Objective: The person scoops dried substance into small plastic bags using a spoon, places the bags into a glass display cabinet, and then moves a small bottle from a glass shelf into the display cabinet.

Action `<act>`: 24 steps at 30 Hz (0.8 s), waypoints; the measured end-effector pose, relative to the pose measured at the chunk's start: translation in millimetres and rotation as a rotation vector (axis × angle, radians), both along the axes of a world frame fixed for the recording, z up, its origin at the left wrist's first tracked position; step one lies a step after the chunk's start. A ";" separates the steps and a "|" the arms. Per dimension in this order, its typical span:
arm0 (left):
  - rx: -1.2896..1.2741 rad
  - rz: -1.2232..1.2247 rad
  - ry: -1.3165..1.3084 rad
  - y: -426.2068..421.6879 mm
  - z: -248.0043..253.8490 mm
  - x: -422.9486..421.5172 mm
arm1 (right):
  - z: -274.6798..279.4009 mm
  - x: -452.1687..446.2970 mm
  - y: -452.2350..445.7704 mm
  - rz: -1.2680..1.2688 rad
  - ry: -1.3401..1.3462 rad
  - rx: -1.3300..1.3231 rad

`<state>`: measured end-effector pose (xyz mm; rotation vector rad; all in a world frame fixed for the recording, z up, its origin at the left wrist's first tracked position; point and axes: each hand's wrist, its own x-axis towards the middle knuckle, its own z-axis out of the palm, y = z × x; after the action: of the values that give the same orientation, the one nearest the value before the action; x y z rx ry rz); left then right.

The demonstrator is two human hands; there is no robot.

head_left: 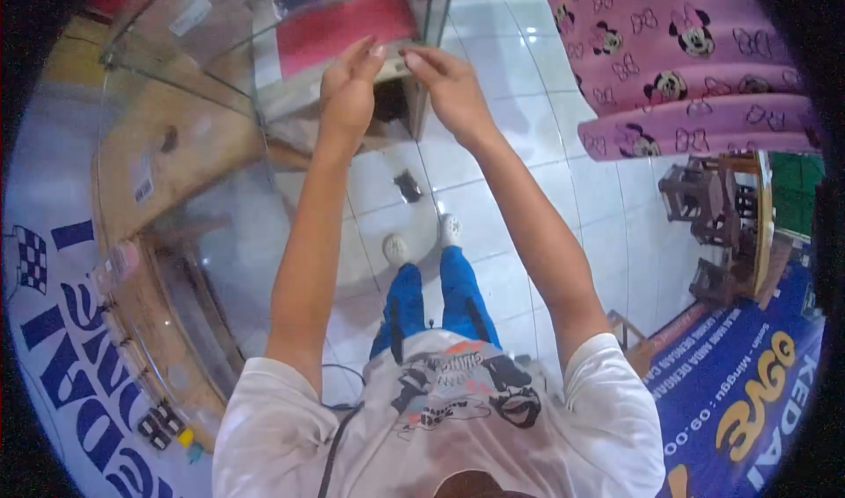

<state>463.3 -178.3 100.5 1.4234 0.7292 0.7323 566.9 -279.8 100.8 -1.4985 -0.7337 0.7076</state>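
- Red-and-white panel (345, 30): just beyond the left hand; contact unclear.
- Left hand (349, 89): raised, fingers loosely bent; grip cannot be told.
- Right hand (453, 89): beside the left, apart from it, thumb and fingers drawn together; grip cannot be told.
- Glass panes (220, 40): left of the hands and beyond.
- Pink cloth (687, 67), cartoon print: right of the hands.
- Tiled floor (506, 159): below the hands.
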 end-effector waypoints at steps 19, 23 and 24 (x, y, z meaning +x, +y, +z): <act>0.052 -0.047 0.702 -245.4 -226.9 -120.3 | -219.8 -51.1 -211.4 0.182 -0.247 -0.431; 0.055 -0.055 0.794 -265.5 -244.3 -134.2 | -237.6 -62.0 -228.3 0.218 -0.265 -0.518; 0.052 -0.060 0.800 -268.9 -250.4 -138.5 | -244.9 -65.8 -231.6 0.217 -0.258 -0.521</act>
<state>324.8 -447.2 -149.9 1.7859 1.2719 0.1033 501.1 -511.4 -144.1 -2.0307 -0.9658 0.9278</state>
